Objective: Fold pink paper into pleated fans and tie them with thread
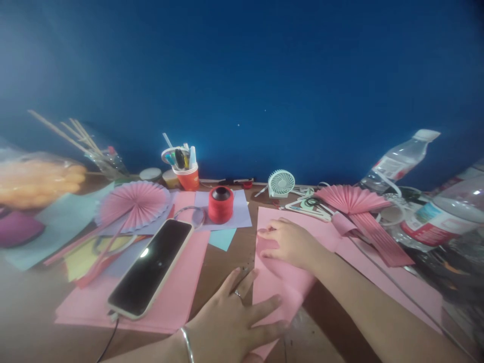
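A sheet of pink paper (274,297) lies on the table in front of me, its lower part lifted and bent towards the right. My left hand (234,317), with a ring and a silver bracelet, is spread at the sheet's lower left, two fingers reaching over the paper. Further up, my right hand (289,244) rests palm down on the same sheet, fingers stretched towards its left edge. Neither hand is closed round anything. A folded pink paper fan (351,199) lies beyond the right hand, beside other pink paper (393,277).
At left, a phone (151,269) lies on pink sheets near a round paper fan (134,204). Behind are a red thread spool (221,205), a cup of pens (187,176) and a small fan (281,183). Plastic bottles (442,217) stand at right, by a blue wall (242,91).
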`<state>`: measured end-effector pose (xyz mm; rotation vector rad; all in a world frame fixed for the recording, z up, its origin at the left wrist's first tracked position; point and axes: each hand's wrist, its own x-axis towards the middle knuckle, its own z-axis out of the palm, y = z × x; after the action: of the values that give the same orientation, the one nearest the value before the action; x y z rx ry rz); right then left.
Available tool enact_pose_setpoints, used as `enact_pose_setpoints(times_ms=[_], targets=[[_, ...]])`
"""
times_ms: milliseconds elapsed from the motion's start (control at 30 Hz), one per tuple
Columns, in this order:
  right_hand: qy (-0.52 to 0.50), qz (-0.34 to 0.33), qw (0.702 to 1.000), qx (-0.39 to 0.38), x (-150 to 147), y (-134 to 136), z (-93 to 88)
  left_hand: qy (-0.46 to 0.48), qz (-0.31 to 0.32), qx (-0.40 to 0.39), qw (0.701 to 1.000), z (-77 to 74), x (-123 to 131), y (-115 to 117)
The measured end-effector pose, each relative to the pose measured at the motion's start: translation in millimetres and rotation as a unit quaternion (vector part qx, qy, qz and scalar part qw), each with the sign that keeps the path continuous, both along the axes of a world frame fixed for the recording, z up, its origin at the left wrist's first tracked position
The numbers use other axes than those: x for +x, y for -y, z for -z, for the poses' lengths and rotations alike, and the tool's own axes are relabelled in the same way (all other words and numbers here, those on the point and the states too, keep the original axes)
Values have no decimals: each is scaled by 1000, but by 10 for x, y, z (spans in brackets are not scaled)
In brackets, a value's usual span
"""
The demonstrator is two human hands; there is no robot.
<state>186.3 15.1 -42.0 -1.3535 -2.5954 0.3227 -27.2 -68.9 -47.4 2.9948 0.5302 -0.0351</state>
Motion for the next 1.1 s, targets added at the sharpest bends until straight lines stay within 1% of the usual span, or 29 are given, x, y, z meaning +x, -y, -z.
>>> enact_pose_setpoints(times_ms=[433,633,833,1100], targets=[[12,1,1000,2,11,-28,35,19,-10,24,999,-1,24,14],[41,-20,998,34,-5,12,3,27,-11,45,999,51,19,6],[44,-28,998,43,-31,43,-31,37,-1,62,997,85,8,1],[47,-31,997,46,-23,33,-2,28,2,61,998,113,5,-1]])
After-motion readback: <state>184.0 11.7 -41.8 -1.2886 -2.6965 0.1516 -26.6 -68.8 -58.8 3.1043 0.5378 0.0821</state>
